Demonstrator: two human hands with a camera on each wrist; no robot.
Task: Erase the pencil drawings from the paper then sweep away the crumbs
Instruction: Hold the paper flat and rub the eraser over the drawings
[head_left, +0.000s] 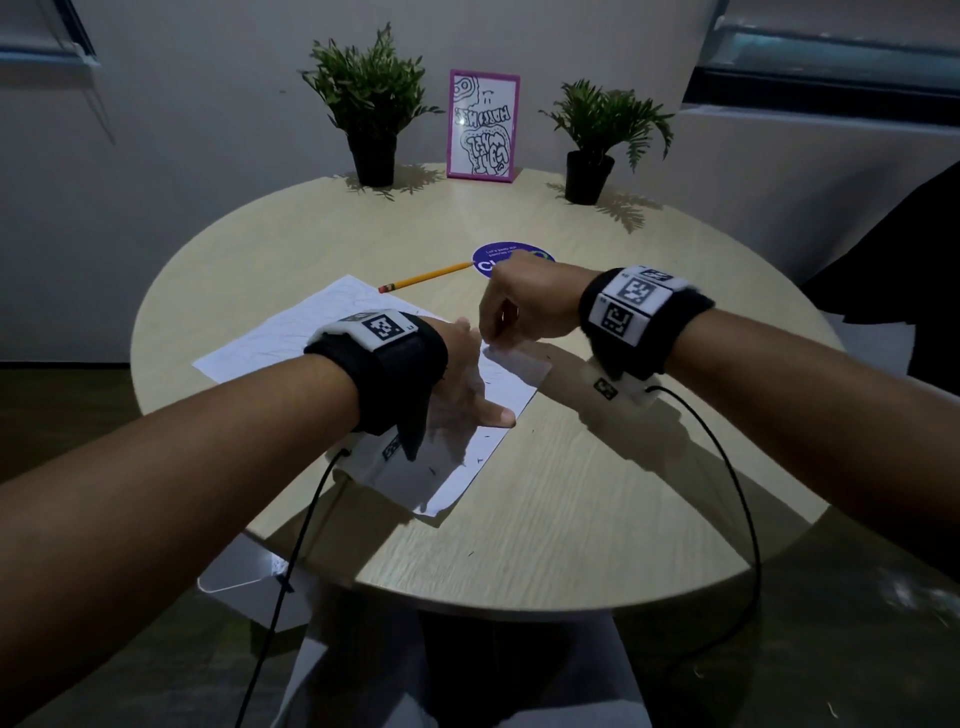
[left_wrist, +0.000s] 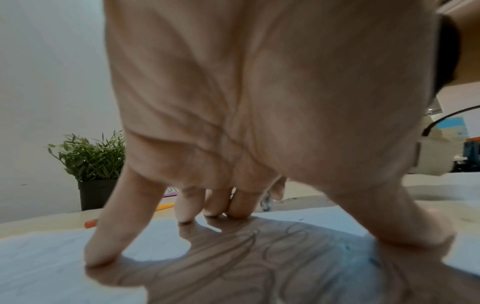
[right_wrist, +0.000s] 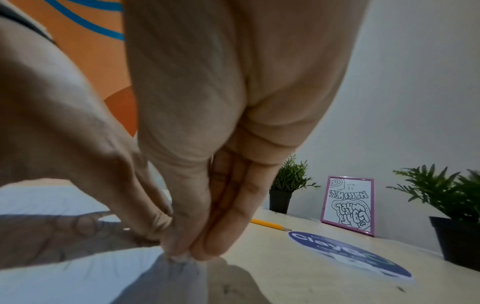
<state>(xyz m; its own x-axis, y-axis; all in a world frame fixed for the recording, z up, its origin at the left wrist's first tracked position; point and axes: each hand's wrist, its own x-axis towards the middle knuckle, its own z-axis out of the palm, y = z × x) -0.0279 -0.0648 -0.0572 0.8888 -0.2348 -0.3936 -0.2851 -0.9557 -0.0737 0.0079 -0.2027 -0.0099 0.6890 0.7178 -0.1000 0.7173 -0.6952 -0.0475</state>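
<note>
The left hand (head_left: 457, 384) lies spread on the paper (head_left: 291, 332), fingers straight and splayed, fingertips (left_wrist: 103, 257) and thumb pressing the sheet flat against the round table (head_left: 597, 493); the palm arches above the sheet, and faint pencil lines show on the paper under it. The left forearm reaches in from the near left. The right hand (head_left: 519, 306) comes in from the right with the wrist raised and the fingers pointing down, their tips (right_wrist: 207, 248) bunched together and pinching the far right edge of the paper, which lifts into a small peak there. Small dark crumbs (head_left: 480, 460) dot the paper's near end and the table beside it. A yellow pencil (head_left: 426, 276) lies beyond the paper, its tip touching a round blue sticker (right_wrist: 350, 257).
</note>
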